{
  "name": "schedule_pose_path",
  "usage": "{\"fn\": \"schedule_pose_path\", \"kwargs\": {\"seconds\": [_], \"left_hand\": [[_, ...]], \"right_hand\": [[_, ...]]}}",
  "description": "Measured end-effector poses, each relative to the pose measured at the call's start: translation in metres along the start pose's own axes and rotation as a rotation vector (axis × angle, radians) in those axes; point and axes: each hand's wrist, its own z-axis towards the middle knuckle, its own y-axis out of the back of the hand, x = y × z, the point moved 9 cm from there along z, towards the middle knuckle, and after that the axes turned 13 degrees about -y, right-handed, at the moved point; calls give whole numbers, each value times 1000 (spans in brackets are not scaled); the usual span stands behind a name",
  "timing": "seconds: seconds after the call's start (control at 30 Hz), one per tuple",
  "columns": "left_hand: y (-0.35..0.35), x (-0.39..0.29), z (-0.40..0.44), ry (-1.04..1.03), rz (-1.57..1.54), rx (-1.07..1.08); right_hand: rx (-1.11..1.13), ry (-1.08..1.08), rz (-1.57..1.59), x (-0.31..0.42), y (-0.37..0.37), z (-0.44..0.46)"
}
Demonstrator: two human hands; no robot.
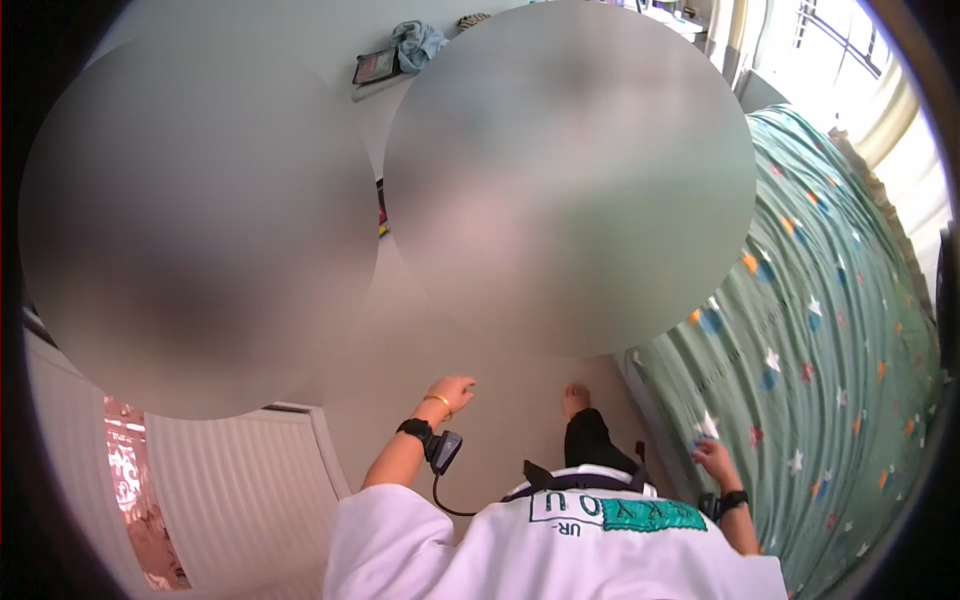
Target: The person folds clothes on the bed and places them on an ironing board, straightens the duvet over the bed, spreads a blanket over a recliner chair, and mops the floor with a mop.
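Note:
My left hand hangs over the pale floor, its fingers loosely curled with nothing visible in them. A gold bangle and a black wrist strap with a small grey device sit on that arm. A cable runs from the device toward my waist. My right hand is beside the bed, in front of the green star-patterned bedspread. Its fingers are bent and slightly apart, with nothing visible between them; whether it touches the cloth I cannot tell. A black band circles that wrist.
The bed runs along the right, below a curtained window. At the back, a grey-blue cloth lies by a flat dark-edged item. White ribbed panels stand at lower left. Two large blurred circles hide much of the room.

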Motion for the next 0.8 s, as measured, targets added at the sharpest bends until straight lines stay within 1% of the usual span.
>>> {"fn": "schedule_pose_path", "kwargs": {"seconds": [0.03,0.07,0.1,0.13,0.17,0.2,0.23,0.27,0.3,0.33,0.37,0.4,0.47,0.5,0.53,0.57,0.6,0.63,0.67,0.7,0.73,0.77,0.8], "left_hand": [[13,26,-4,50,-52,-98],[26,47,-8,97,-104,-209],[41,63,-26,175,-150,-383],[42,87,-41,297,-149,-386],[30,117,-58,321,-131,-369],[27,124,-81,371,-228,-440],[9,144,-104,460,-236,-386],[-15,162,-128,455,-282,-302],[-29,168,-152,525,-319,-320],[-141,226,-182,164,258,-105],[-124,226,-190,429,-80,-11],[-106,225,-182,564,-200,96],[-64,251,-149,628,-256,221],[-37,270,-128,614,-246,253],[-7,291,-104,600,-237,290],[28,312,-77,550,-201,335],[66,334,-46,463,-116,387],[108,355,-9,369,-11,436],[151,380,27,346,53,401],[163,469,56,422,75,58],[270,443,106,701,-198,-103],[331,452,167,560,2,-182],[360,490,224,432,21,-346]], "right_hand": [[9,-2,12,22,-16,20],[-30,72,-127,76,-30,36],[-79,159,-257,135,-39,61],[-10,315,-371,186,-65,87],[49,453,-487,229,-90,113],[124,418,-685,259,-123,148],[184,606,-695,319,-146,152],[207,592,-794,370,-162,161],[198,563,-871,428,-173,163],[176,643,-830,475,-191,181],[157,737,-788,521,-206,204],[154,760,-796,559,-214,225],[177,798,-491,633,-222,245],[117,758,-538,662,-220,251],[59,752,-514,666,-222,289],[28,689,-526,665,-219,312],[93,491,-536,647,-210,340],[138,349,-463,641,-194,340],[-10,585,-577,626,-180,356],[-33,622,-619,595,-166,375],[-143,300,-493,565,-131,388],[-123,157,-468,562,-108,372],[-162,-79,-299,509,-84,392]]}}
